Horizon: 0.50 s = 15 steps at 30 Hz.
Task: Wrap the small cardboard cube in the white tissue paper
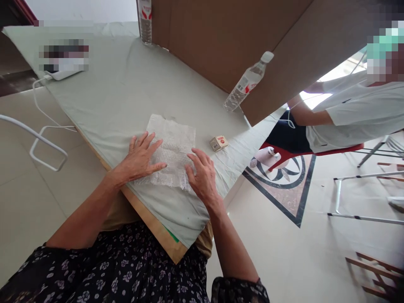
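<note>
A whitish, wrinkled square sheet, which looks like bubble wrap or thin cloth, lies flat on the pale green tablecloth. My left hand rests over its left side with the fingers spread. On the right edge of the sheet is my right hand, its fingers apart and slightly bent. Neither hand grips anything. A small cardboard box with red print sits just beyond my right hand, not touching it.
A clear bottle stands by a large brown cardboard partition; another bottle is farther back. A white device with a cable lies far left. Beyond the partition a person in a white shirt sits on a red seat.
</note>
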Tool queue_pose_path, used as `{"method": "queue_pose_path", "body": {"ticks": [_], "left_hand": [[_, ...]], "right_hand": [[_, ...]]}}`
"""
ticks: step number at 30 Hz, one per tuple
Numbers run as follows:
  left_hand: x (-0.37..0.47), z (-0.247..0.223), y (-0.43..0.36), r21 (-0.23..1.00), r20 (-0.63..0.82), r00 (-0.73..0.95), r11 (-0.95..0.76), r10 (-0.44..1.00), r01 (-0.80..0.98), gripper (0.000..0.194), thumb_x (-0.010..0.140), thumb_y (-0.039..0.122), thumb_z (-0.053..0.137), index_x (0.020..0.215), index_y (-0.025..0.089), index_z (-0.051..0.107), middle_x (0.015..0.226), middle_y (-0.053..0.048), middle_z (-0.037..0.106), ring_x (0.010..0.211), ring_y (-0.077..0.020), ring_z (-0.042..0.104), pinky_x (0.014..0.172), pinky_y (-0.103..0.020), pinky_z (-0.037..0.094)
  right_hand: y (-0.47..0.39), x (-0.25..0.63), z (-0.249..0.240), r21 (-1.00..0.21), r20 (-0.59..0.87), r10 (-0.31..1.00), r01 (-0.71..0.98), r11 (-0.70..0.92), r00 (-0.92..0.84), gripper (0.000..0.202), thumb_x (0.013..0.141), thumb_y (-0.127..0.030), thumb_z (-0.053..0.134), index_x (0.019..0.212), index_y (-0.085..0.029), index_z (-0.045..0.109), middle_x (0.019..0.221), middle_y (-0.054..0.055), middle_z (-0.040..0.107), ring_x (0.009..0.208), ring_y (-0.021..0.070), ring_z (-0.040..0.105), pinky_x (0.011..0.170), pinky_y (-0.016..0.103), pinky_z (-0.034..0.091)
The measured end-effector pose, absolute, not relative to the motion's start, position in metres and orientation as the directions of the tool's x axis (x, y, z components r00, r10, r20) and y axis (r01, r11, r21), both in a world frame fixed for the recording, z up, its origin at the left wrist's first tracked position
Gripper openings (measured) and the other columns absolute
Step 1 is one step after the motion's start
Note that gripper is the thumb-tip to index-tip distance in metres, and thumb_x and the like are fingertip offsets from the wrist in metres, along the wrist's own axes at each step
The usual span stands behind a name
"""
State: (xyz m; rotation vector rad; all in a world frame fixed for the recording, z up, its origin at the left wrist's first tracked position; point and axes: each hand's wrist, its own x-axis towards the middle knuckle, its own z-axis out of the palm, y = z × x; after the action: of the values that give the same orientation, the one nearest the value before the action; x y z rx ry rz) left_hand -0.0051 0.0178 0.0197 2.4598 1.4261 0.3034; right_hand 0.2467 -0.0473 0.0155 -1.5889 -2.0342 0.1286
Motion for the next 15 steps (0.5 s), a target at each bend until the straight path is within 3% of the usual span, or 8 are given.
{"method": "queue_pose_path", "body": {"ticks": [3,8,12,15], "left_hand": [[0.000,0.024,0.020,0.370,0.082,0.536,-0.525,0.840,0.767,0.072,0.100,0.056,0.051,0.160,0.018,0.041,0.170,-0.016,0.037,0.163,-0.0366,0.020,0.131,-0.059,0.016],[0.003,0.012,0.026,0.346,-0.028,0.520,-0.479,0.854,0.806,0.091,0.091,0.060,0.060,0.162,0.008,0.035,0.169,-0.021,0.038,0.161,-0.0384,0.025,0.132,-0.059,0.016],[-0.002,0.002,0.026,0.333,-0.042,0.518,-0.477,0.854,0.813,0.101,0.087,0.069,0.062,0.163,0.009,0.033,0.172,-0.020,0.033,0.163,-0.0373,0.022,0.133,-0.056,0.011],[-0.004,0.001,0.024,0.339,-0.032,0.529,-0.488,0.848,0.804,0.104,0.085,0.073,0.061,0.164,0.013,0.031,0.172,-0.018,0.034,0.162,-0.0378,0.022,0.133,-0.056,0.010]], "right_hand": [[-0.015,0.218,0.025,-0.365,0.256,0.914,0.844,0.392,-0.314,0.040,0.098,-0.024,0.059,0.138,-0.018,0.062,0.155,0.016,0.057,0.146,0.0306,0.051,0.115,0.050,0.046],[0.005,0.217,0.012,-0.350,0.102,0.886,0.817,0.458,-0.452,0.046,0.100,-0.032,0.060,0.144,-0.019,0.059,0.157,0.015,0.057,0.148,0.0305,0.050,0.118,0.051,0.043],[-0.021,0.268,-0.002,-0.358,0.161,0.932,0.861,0.362,-0.325,0.041,0.103,-0.038,0.055,0.139,-0.021,0.063,0.153,0.014,0.061,0.144,0.0294,0.054,0.117,0.051,0.042],[-0.038,0.315,-0.002,-0.378,0.298,0.951,0.906,0.191,-0.076,0.028,0.101,-0.038,0.055,0.115,-0.022,0.073,0.129,0.013,0.075,0.127,0.0302,0.065,0.110,0.053,0.045]]}}
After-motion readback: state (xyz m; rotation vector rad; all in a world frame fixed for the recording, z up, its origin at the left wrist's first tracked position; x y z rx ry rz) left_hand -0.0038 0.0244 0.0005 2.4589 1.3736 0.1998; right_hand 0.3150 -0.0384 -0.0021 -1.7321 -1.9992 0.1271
